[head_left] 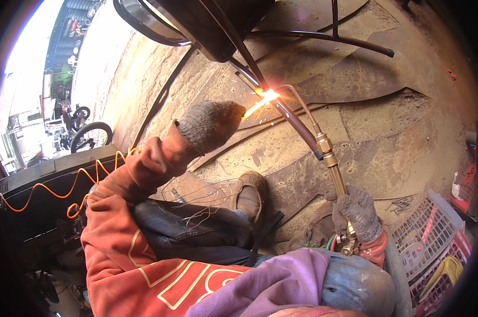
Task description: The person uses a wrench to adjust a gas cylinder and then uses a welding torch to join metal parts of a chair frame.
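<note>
Brass torch (331, 158), plastic crate (434, 238), yellow object inside (444, 272)

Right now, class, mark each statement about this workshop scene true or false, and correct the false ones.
1. The right hand holds a brass torch. True.
2. Both hands are bare. False: both wear grey knit gloves.
3. The left hand feeds a rod toward the flame. True.
4. The flame touches a wooden plank. False: it meets a dark metal tube.
5. The orange coiled cord lies at the person's right. False: at the left.

Torch (331, 158) right of tube (297, 124), basket (434, 238) rightmost
</note>
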`<action>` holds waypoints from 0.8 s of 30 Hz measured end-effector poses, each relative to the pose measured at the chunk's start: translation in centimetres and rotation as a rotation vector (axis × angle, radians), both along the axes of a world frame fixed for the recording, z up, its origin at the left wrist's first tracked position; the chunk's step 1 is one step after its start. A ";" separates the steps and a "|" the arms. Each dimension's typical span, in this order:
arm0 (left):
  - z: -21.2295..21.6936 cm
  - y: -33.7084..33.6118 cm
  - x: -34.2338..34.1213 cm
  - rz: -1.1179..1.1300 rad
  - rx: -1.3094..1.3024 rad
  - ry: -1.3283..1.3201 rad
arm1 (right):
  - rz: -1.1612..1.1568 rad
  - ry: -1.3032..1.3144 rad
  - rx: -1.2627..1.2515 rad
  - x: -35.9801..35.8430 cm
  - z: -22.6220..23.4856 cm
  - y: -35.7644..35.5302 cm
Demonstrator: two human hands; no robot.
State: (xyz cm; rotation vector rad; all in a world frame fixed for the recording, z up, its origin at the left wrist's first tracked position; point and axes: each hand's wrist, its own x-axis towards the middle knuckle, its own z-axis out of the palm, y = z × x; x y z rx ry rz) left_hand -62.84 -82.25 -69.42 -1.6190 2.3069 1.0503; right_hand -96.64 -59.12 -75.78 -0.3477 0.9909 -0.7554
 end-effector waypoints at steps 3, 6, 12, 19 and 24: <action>0.0 -0.1 -0.1 -0.048 -0.027 -0.031 | -0.007 -0.018 0.009 0.0 -0.3 0.1; 0.0 -0.2 -0.1 -0.074 -0.050 -0.048 | -0.006 -0.021 0.023 0.0 -0.1 0.1; -0.1 -0.2 0.0 -0.050 -0.025 -0.036 | 0.012 0.004 0.002 0.0 0.2 -0.1; -0.2 -0.2 0.1 -0.061 -0.028 -0.013 | 0.020 0.008 0.020 -0.1 -0.4 0.2; -0.3 -0.4 0.2 -0.035 0.007 -0.020 | 0.010 0.011 0.022 -0.1 0.0 0.2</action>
